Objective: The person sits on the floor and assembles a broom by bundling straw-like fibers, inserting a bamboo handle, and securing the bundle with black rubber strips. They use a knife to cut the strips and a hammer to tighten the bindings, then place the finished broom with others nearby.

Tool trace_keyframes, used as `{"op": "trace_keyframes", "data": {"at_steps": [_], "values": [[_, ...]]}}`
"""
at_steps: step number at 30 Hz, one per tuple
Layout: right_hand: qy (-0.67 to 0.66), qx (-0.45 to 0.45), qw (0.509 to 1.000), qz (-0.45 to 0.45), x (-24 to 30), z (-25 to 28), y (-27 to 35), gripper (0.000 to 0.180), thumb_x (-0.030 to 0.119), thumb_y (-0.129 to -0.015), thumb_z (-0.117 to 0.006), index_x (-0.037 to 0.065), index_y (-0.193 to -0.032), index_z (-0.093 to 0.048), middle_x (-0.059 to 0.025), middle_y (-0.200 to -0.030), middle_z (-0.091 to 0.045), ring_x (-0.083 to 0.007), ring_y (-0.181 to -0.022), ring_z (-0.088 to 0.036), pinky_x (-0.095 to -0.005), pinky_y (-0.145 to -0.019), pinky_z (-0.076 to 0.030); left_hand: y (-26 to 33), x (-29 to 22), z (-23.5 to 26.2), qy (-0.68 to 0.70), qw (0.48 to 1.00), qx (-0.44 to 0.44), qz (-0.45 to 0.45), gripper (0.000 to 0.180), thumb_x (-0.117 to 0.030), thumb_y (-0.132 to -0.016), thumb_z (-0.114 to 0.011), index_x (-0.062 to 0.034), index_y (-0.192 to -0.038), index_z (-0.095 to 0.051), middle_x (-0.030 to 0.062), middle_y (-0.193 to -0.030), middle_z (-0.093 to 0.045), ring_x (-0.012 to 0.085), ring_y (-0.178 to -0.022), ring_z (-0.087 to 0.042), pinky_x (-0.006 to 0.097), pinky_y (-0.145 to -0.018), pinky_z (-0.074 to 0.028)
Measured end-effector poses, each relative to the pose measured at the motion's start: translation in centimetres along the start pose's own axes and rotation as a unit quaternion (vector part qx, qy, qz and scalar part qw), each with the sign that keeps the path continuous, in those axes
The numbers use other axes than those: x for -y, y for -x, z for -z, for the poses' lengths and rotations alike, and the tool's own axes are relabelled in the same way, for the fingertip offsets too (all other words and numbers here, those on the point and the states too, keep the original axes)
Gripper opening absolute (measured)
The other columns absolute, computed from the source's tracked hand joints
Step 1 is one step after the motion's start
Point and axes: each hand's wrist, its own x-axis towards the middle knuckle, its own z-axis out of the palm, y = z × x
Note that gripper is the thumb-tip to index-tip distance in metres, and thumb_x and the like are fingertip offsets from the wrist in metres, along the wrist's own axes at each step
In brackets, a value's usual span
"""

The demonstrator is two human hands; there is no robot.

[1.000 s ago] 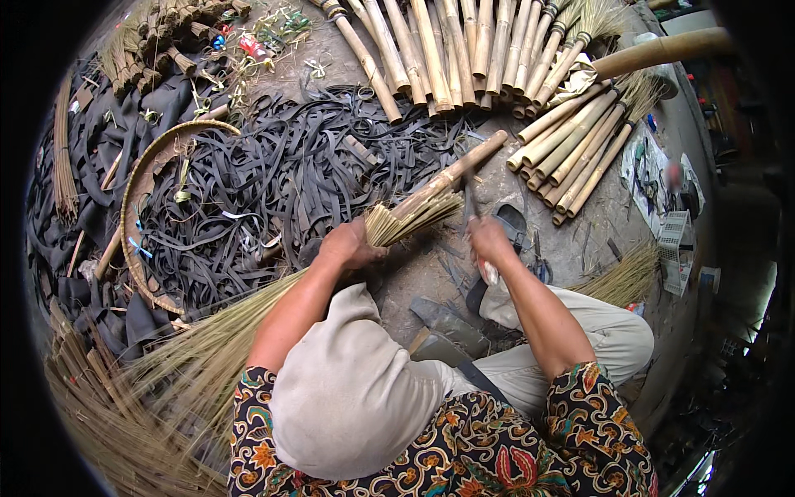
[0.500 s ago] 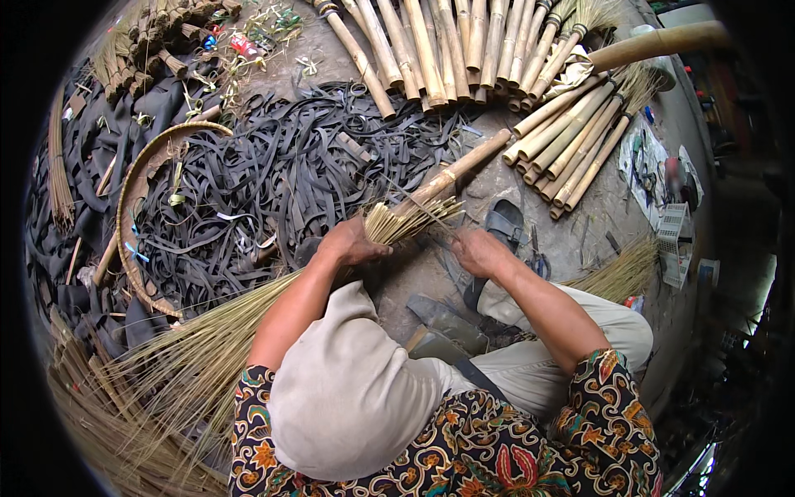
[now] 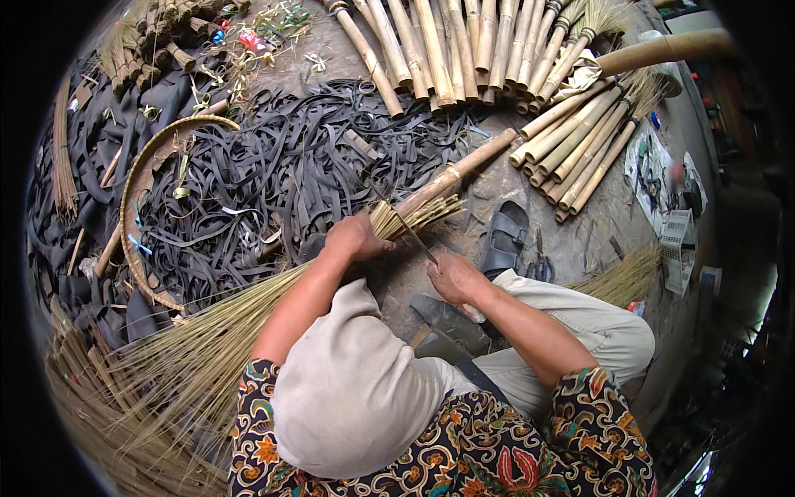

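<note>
My left hand (image 3: 358, 238) grips a bundle of thin dry broom sticks (image 3: 277, 300) close to its thick butt end. The long thin ends fan out to the lower left. Under the butts lies a bamboo pole (image 3: 464, 171), slanting up to the right. My right hand (image 3: 454, 277) is closed round the near end of a long thin knife (image 3: 409, 229). Its narrow dark blade lies across the cut ends of the bundle, just right of my left hand. Where the blade meets the sticks, I cannot tell how deep it goes.
Black rubber strips (image 3: 306, 149) heap up beyond my left hand, with a round woven tray (image 3: 132, 178) by them. Several bamboo-handled brooms (image 3: 580, 141) lie at the far right. A dark sandal (image 3: 505, 236) and a white plastic basket (image 3: 677, 236) are on the right.
My right hand has moved nearer to me and slightly left, drawing the knife across the bundle's end. My left hand keeps its hold. The sandal shows more fully now.
</note>
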Motion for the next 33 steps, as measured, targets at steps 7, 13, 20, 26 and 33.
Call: {"op": "trace_keyframes", "data": {"at_steps": [7, 13, 20, 26, 33], "values": [[-0.111, -0.035, 0.976, -0.185, -5.8, 4.2, -2.8, 0.041, 0.030, -0.107, -0.047, -0.008, -0.108, -0.063, -0.0322, -0.104, -0.070, -0.0526, -0.099, -0.067, -0.0539, -0.087, -0.055, 0.8, -0.4, 1.3, 0.071, 0.993, 0.094, -0.022, 0.071, -0.051, -0.078, -0.085, -0.0007, -0.124, -0.064, 0.0238, -0.112, -0.076, 0.0390, -0.106, -0.074, 0.047, -0.093, -0.057], [0.077, -0.064, 0.994, -0.040, -6.5, 5.0, -1.4, 0.034, 0.025, -0.103, -0.052, -0.008, -0.102, -0.061, -0.0304, -0.091, -0.070, -0.0496, -0.091, -0.070, -0.0554, -0.083, -0.057, -0.8, 1.3, -0.1, 0.118, 0.988, 0.082, -0.058, 0.071, -0.053, -0.077, -0.084, -0.0073, -0.129, -0.069, 0.0246, -0.115, -0.075, 0.0392, -0.109, -0.072, 0.047, -0.094, -0.056], [0.033, 0.049, 0.997, -0.056, -2.1, 4.3, -0.9, 0.044, 0.033, -0.105, -0.052, -0.008, -0.099, -0.066, -0.0315, -0.090, -0.072, -0.0405, -0.092, -0.075, -0.0486, -0.077, -0.059, -1.2, 1.1, -0.3, 0.083, 0.992, 0.072, -0.062, 0.062, -0.050, -0.076, -0.086, -0.0090, -0.120, -0.072, 0.0205, -0.105, -0.077, 0.0365, -0.096, -0.073, 0.045, -0.085, -0.056], [-0.164, -0.053, 0.970, -0.171, 0.2, 3.4, -0.3, 0.049, 0.034, -0.110, -0.044, -0.010, -0.101, -0.061, -0.0315, -0.078, -0.068, -0.0476, -0.075, -0.071, -0.0548, -0.077, -0.057, -1.8, 1.2, -1.8, 0.054, 0.996, 0.016, -0.073, 0.064, -0.050, -0.074, -0.086, -0.0070, -0.120, -0.070, 0.0184, -0.097, -0.077, 0.0332, -0.085, -0.075, 0.041, -0.080, -0.057], [-0.250, -0.054, 0.938, -0.232, 1.1, 1.0, 0.0, 0.046, 0.032, -0.109, -0.044, -0.006, -0.099, -0.067, -0.0356, -0.094, -0.070, -0.0500, -0.093, -0.071, -0.0555, -0.086, -0.057, -2.4, 0.8, -1.5, 0.088, 0.991, 0.055, -0.085, 0.074, -0.055, -0.072, -0.087, -0.0081, -0.125, -0.065, 0.0208, -0.103, -0.077, 0.0414, -0.091, -0.074, 0.047, -0.080, -0.058]]}}
